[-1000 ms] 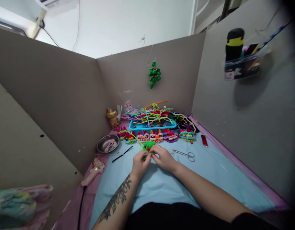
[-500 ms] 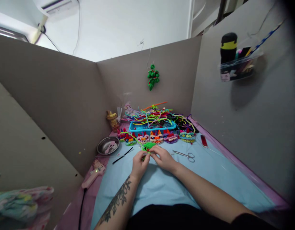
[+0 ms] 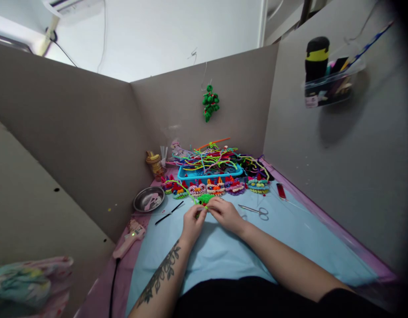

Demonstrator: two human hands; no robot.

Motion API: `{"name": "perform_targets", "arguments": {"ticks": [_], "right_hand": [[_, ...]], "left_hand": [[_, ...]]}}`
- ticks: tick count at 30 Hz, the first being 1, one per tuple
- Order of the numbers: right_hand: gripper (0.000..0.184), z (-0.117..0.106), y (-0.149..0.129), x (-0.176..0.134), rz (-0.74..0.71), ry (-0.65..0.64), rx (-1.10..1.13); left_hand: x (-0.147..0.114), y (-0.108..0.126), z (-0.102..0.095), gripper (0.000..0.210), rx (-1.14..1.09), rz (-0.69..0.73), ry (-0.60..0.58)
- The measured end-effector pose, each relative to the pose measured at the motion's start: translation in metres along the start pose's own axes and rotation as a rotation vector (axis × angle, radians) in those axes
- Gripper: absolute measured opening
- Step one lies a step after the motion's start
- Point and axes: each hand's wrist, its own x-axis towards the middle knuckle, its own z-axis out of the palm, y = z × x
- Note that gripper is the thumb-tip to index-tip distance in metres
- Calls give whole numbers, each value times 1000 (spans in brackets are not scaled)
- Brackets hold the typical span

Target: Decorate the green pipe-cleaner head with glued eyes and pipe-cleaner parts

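Head view: fuzzy green piece (image 3: 205, 198).

Bright-green piece (image 3: 205, 198), pale-blue cloth (image 3: 230, 257)

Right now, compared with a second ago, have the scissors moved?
No. Judged against the blue tray, the scissors lie in the same spot; only the whole view has shifted slightly.

Between the left hand (image 3: 192, 222) and the right hand (image 3: 226, 216) there is almost no gap. Beyond them, the row of pipe-cleaner animal heads (image 3: 216, 188) and the blue tray (image 3: 210, 179) block the way forward. On the left, the steel bowl (image 3: 139, 201) and the glue gun (image 3: 129, 243) narrow the passage. At the right, a hand could pass over the blue cloth (image 3: 310, 238), nearer than the scissors (image 3: 257, 210).
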Motion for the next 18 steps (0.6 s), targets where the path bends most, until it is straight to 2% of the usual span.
{"name": "perform_targets", "arguments": {"ticks": [18], "right_hand": [[15,6,2,-1,10,42,2]], "left_hand": [[2,3,-2,19,-74,-106,-6]]}}
